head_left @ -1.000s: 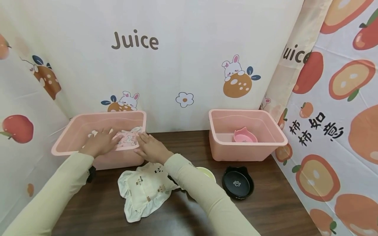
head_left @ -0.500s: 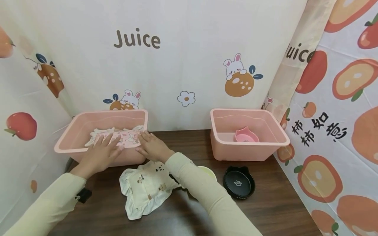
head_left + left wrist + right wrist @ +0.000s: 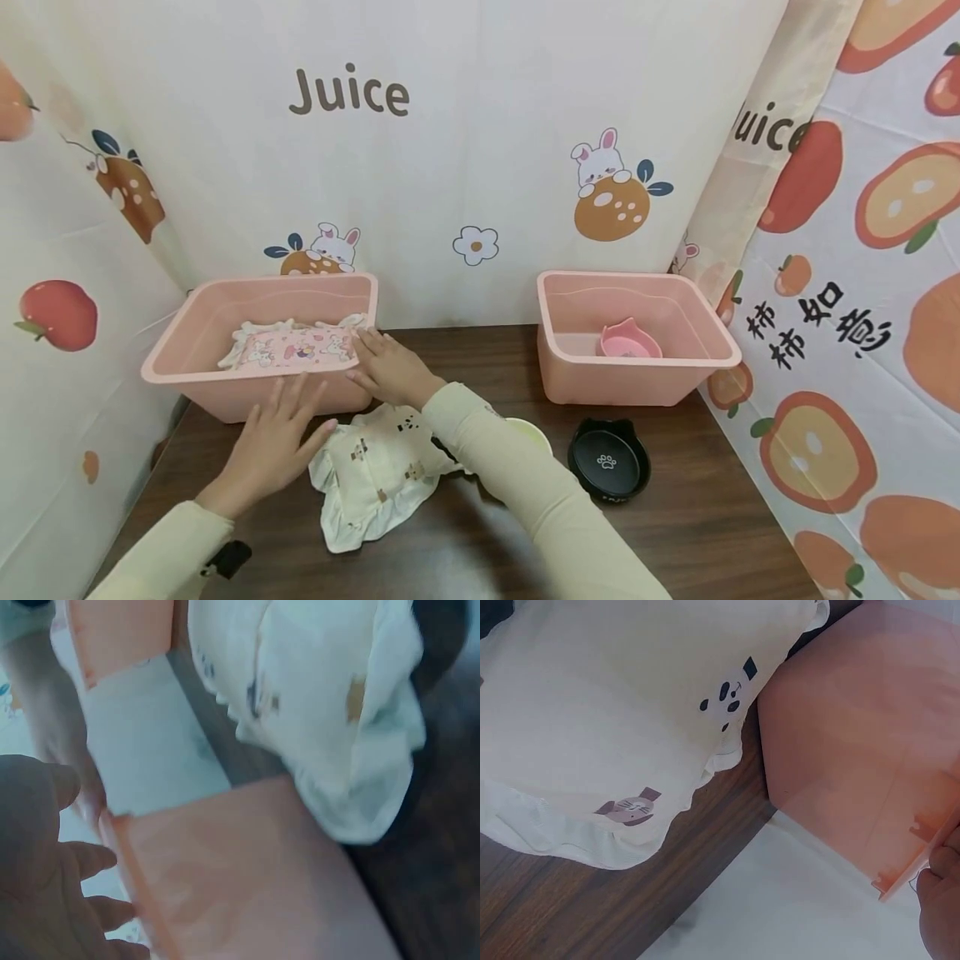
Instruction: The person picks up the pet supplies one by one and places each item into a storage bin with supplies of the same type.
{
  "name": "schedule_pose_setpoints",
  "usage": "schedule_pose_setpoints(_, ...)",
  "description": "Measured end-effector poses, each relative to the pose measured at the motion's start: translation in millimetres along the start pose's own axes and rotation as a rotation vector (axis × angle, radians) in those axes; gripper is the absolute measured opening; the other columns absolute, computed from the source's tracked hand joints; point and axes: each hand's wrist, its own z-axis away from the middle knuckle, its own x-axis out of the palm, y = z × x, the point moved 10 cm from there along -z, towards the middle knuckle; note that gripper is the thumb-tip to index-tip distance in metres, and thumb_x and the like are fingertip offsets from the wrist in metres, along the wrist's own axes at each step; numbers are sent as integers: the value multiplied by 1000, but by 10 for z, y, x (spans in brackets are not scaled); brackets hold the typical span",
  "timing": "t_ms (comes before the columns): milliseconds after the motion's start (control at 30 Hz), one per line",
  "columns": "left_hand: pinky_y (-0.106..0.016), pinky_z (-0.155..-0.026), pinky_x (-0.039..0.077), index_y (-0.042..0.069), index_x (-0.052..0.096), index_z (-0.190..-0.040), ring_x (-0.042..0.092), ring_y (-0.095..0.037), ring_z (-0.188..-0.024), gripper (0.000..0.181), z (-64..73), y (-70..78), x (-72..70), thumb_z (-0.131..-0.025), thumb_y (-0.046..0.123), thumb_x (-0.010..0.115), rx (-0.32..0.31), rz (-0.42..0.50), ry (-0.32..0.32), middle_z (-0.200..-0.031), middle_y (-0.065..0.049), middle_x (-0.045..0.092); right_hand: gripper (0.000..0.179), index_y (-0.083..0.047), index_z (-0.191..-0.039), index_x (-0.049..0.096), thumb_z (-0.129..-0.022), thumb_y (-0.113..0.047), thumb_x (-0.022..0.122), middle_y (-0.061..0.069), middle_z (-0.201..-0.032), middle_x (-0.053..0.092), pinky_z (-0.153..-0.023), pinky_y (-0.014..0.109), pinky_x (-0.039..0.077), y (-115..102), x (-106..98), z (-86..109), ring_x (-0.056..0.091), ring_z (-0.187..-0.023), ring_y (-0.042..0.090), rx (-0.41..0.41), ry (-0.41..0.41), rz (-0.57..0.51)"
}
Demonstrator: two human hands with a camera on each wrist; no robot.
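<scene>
In the head view, a pink printed pillow (image 3: 296, 348) with a white ruffled edge lies inside the left pink bin (image 3: 247, 377). My right hand (image 3: 393, 367) rests at that bin's right rim, its straight fingertips by the pillow's right end. Whether they touch the pillow is unclear. My left hand (image 3: 270, 442) hovers in front of the bin with its fingers spread and nothing held. In the left wrist view, that hand's fingertips (image 3: 105, 913) appear beside the bin's rim. A cream ruffled pillow (image 3: 378, 467) with small animal prints lies on the table just before the bin.
Farther right stands a second pink bin (image 3: 637, 382) containing a pink cat-eared bowl (image 3: 628, 342). A black cat-eared bowl (image 3: 609, 462) with a paw print sits before it. The right forearm partly hides a pale yellow bowl (image 3: 531, 435). Printed cloth (image 3: 465, 150) hangs behind the table.
My left hand has drawn back from over the pink pillow to outside the bin's front, uncovering the pillow. The right hand keeps its place at the rim.
</scene>
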Motion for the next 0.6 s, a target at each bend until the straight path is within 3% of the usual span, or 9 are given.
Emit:
schedule_pose_setpoints(267, -74, -101, 19, 10, 36, -149, 18, -50, -139, 67, 129, 138, 373, -96, 48, 51, -13, 31, -5, -155, -21, 25, 67, -6, -153, 19, -103, -49, 24, 9, -160, 18, -119, 29, 12, 7, 6, 2, 16, -147, 22, 16, -16, 30)
schedule_pose_setpoints(600, -75, -100, 20, 10, 39, -147, 21, -52, -138, 74, 214, 191, 905, -91, 56, 54, -52, 100, 1, -155, -21, 25, 67, -6, -153, 19, -103, -50, 24, 10, -159, 19, -119, 29, 11, 6, 4, -6, 16, -147, 22, 14, -8, 18)
